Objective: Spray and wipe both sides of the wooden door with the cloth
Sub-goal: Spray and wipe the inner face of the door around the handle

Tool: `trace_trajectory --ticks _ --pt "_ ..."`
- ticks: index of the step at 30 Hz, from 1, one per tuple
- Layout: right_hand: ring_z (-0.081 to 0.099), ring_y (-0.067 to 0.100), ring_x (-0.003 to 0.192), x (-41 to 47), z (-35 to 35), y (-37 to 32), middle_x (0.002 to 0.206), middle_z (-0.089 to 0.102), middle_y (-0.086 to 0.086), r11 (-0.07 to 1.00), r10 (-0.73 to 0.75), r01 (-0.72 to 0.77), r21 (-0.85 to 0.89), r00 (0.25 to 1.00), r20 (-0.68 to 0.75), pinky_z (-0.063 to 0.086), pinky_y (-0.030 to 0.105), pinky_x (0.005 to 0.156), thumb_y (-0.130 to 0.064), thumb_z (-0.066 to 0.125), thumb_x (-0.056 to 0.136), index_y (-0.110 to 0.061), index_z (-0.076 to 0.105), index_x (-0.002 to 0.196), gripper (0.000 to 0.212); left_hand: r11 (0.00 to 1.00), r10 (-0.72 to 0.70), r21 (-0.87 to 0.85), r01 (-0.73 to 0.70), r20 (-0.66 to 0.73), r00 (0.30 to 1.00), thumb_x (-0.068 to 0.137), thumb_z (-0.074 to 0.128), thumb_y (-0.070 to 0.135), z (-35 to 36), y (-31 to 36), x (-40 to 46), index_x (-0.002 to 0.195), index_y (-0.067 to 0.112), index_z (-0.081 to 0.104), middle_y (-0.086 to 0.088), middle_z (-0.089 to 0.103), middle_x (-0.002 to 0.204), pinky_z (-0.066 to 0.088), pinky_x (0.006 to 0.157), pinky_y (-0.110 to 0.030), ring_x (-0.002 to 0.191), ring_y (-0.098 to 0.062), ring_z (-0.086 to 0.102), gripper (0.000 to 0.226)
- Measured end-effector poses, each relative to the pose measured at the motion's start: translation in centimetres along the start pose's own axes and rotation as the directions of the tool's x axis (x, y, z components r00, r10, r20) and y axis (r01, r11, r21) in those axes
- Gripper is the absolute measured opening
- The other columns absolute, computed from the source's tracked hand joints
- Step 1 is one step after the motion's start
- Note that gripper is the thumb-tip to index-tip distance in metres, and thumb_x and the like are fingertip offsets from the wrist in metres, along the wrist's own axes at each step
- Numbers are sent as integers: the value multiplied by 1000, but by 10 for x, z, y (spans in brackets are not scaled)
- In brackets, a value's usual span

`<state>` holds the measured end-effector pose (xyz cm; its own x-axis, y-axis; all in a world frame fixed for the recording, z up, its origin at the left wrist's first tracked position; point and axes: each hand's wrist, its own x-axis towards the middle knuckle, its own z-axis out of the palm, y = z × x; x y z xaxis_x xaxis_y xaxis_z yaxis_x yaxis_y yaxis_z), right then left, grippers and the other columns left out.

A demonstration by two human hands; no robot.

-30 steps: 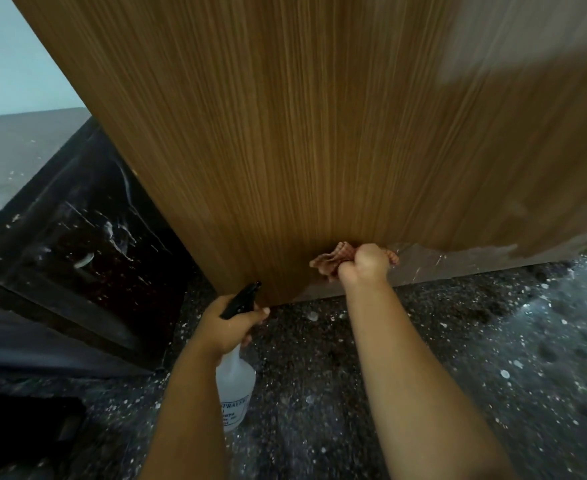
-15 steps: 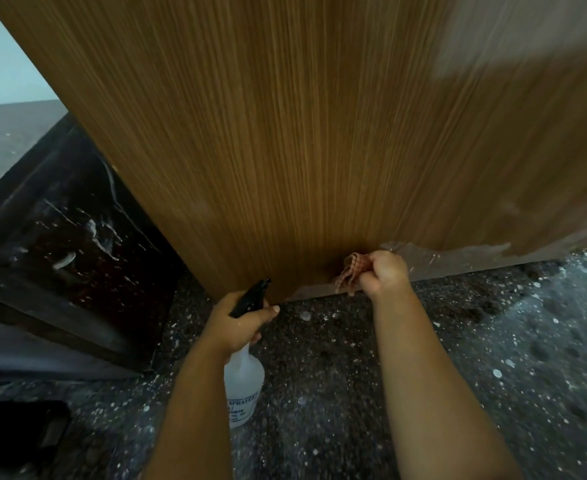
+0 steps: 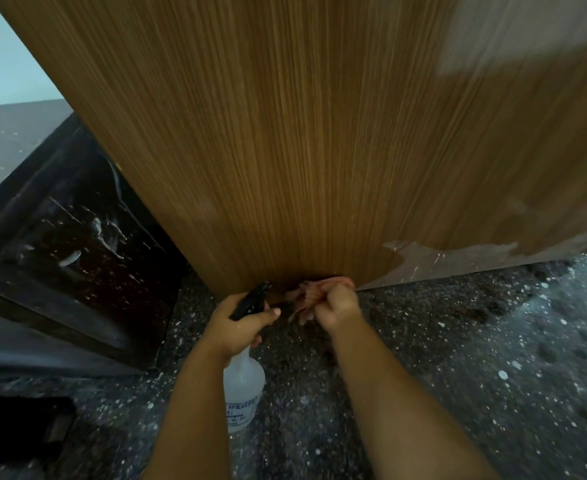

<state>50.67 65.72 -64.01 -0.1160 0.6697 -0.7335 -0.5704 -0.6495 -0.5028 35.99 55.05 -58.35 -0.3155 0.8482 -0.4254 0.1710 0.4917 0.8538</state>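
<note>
Head view: one camera, looking down at the foot of a door.
Door: one wooden door (image 3: pixel 302 150), vertical grain, fills the upper frame; bottom edge runs just above the floor, rising toward the right.
Door edge left: slants down to a lower corner just beyond the left hand.
Film: one torn clear strip (image 3: pixel 458 259) along the bottom right of the door, ragged upper edge.
Pale patch: one blurred light area (image 3: pixel 527 36) on the door, top right.
Right hand: right hand (image 3: pixel 337 306) fingers curled tight round the cloth, at the door's bottom edge.
Cloth: one reddish checked cloth (image 3: pixel 307 297), bunched, touching the door's lowest edge, part hanging below the fist.
Left hand: left hand (image 3: pixel 238 327) wrapped round the neck of the spray bottle, thumb stretched toward the right.
Spray bottle: one translucent spray bottle (image 3: pixel 243 386) with black trigger head, nozzle toward the door and just beside the cloth; body hangs below the hand; blue label only partly readable.
Hands gap: close, not touching.
Floor: dark speckled floor (image 3: pixel 458 358), open right of the arms and along the door's foot.
Left side: one dark glossy panel (image 3: pixel 60 237), smeared white, near the door's left edge; narrow floor strip between.
Bottom left: one black object (image 3: pixel 18 427), cannot tell what.
</note>
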Motion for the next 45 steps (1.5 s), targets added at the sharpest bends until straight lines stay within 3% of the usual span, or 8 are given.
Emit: trace_trajectory --ticks 5,16,25,32,37,40,42,45 --pt "63 34 83 41 -54 -61 111 60 19 992 -118 123 14 972 -203 54 45 59 9 25 97 -8 38 146 54 1000 4 -16 -4 2 1000 89 75 17 0 -1 4 84 5 63 -12 63 80 46 53 -27 56 -14 52 18" --pt "62 37 94 -11 18 43 103 64 26 986 163 -153 -62 967 194 51 49 88 8 27 97 12 58 109 33 1000 11 -25 -10 27 1000 87 76 17 10 2 15 76 10 66 -4 62 63 47 54 -28 60 -18 57 17" --pt "60 30 76 29 -51 -80 102 60 14 972 -167 205 118 948 -272 50 43 56 7 28 99 -7 42 143 48 998 -1 -60 4 54 999 88 76 15 20 5 20 80 7 62 -7 57 70 48 53 -26 53 -12 53 18" --pt "61 36 91 12 -13 -17 111 59 24 1000 1 -2 -14 997 -80 53 50 80 12 28 94 5 53 119 36 998 20 -54 -16 77 997 89 75 13 23 19 15 80 8 61 -8 54 70 48 52 -24 51 -9 52 17" --pt "45 36 130 -3 -6 -36 151 39 14 929 -368 359 -86 919 -141 36 49 112 0 37 100 -25 18 157 66 998 40 -42 -36 100 994 89 75 14 31 26 12 81 9 62 -5 55 69 49 55 -25 58 -14 52 16" --pt "21 33 143 -12 1 -51 164 4 13 583 -724 568 -582 687 -55 21 19 109 -6 46 100 -22 -4 158 78 999 49 8 -50 119 992 89 75 15 39 26 9 79 9 63 -7 55 67 48 58 -32 61 -19 53 16" --pt "23 28 138 -11 9 -48 165 -9 5 476 -787 609 -634 617 3 32 22 102 -3 47 96 -27 -10 157 87 998 53 10 -55 142 988 88 76 14 44 27 8 78 8 64 -10 55 66 46 59 -35 62 -23 52 16" --pt "31 29 132 6 0 -39 164 5 10 684 -628 481 -548 770 -108 37 34 108 -4 47 96 -26 -7 157 84 998 58 18 -62 164 985 87 76 16 50 26 6 81 7 64 -7 55 66 47 57 -32 59 -19 53 17"
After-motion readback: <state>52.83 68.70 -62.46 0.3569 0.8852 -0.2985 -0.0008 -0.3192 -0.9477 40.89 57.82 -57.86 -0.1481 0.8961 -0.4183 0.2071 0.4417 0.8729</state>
